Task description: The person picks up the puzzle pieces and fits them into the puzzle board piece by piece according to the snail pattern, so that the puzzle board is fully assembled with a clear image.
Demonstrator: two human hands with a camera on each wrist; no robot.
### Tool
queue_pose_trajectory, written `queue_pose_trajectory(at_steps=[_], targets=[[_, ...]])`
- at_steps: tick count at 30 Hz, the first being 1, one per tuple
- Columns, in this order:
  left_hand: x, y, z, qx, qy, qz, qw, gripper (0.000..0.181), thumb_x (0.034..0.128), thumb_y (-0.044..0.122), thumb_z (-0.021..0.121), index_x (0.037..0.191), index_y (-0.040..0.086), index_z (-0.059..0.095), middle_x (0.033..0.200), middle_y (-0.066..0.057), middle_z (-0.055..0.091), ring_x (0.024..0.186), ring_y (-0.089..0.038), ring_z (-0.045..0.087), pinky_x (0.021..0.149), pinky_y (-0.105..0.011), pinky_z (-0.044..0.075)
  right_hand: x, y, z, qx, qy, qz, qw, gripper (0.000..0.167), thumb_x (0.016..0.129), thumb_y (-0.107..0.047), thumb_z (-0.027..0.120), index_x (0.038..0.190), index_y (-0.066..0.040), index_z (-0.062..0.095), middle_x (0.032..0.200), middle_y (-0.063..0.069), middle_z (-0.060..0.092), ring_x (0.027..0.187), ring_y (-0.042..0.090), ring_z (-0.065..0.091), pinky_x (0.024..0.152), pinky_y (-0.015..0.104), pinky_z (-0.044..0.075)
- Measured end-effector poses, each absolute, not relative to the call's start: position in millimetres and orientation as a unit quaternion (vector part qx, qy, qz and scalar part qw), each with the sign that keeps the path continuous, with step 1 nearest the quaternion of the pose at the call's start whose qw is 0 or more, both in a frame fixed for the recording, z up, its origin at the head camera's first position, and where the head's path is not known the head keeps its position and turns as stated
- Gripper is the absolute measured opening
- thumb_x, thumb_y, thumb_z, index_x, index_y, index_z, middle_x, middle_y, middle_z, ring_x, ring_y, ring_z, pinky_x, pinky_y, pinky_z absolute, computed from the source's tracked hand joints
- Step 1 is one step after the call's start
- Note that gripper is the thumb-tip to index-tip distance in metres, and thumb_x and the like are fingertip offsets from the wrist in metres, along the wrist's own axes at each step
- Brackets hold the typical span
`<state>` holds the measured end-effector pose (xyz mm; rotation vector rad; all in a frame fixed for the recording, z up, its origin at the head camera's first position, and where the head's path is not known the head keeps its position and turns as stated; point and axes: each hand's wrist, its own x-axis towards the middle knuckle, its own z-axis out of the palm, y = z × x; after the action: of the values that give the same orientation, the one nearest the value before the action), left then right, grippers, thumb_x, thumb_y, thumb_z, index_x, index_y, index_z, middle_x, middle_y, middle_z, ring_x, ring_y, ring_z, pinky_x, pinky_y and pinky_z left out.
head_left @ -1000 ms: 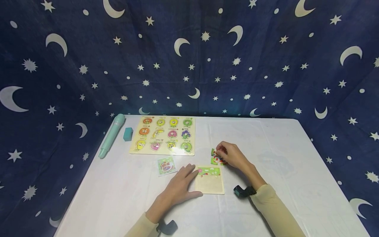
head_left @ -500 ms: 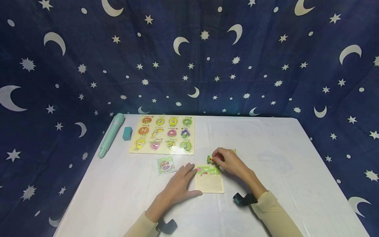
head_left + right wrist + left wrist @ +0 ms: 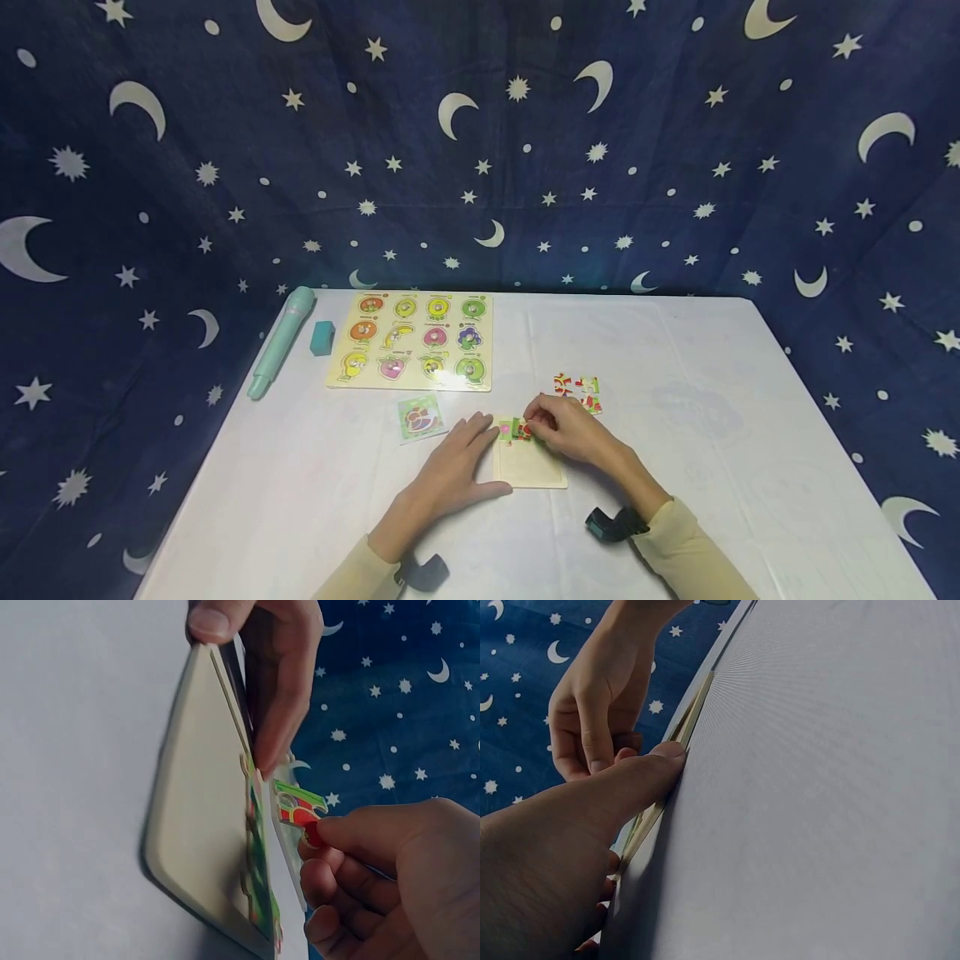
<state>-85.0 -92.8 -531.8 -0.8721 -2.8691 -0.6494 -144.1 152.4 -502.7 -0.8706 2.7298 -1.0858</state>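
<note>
In the head view, a small wooden jigsaw tray [image 3: 532, 468] lies on the table, with fitted green pieces along its far side. My left hand [image 3: 448, 471] rests at the tray's left side, fingers extended and thumb touching its near-left corner. Between thumb and fingers, my right hand [image 3: 573, 429] pinches a red and green jigsaw piece [image 3: 298, 811]. The right wrist view shows that piece tilted above the tray's far side, apart from it. A small group of loose jigsaw pieces [image 3: 592, 405] lies just beyond the right hand.
Left of the tray lies a square fruit picture card [image 3: 422, 419]. Behind it is a fruit peg puzzle board [image 3: 416, 379]. A teal block [image 3: 322, 338] and a mint-green microphone-shaped stick [image 3: 281, 346] lie at the far left. A star-and-moon cloth [image 3: 495, 200] hangs behind the table.
My right hand has picked the jigsaw piece from the loose group and carried it left and nearer, over the tray's far side. The left hand stays in place.
</note>
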Motion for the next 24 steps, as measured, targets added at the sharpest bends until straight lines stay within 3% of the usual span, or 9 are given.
queue_pose_trajectory(at_steps=[16, 24], targets=[[-85, -93, -534, -0.275, -0.938, -0.210, 0.012, 0.085, 0.0825, 0.066, 0.068, 0.145, 0.010, 0.052, 0.155, -0.008, 0.046, 0.149, -0.026, 0.038, 0.127, -0.039, 0.029, -134, 139, -514, -0.309, 0.879, -0.353, 0.085, 0.005, 0.093, -0.012, 0.067, 0.095, -0.015, 0.070, 0.079, -0.012, 0.063, 0.070, -0.004, 0.052, 0.063, 0.016, 0.051], [-86, -93, -535, -0.274, -0.940, -0.205, 0.009, 0.086, 0.0829, 0.067, 0.067, 0.146, 0.011, 0.051, 0.156, -0.007, 0.045, 0.150, -0.025, 0.036, 0.128, -0.038, 0.028, -134, 137, -516, -0.321, 0.881, -0.341, 0.064, 0.005, 0.091, -0.013, 0.070, 0.095, -0.016, 0.069, 0.081, -0.012, 0.061, 0.072, -0.003, 0.052, 0.065, 0.015, 0.050]])
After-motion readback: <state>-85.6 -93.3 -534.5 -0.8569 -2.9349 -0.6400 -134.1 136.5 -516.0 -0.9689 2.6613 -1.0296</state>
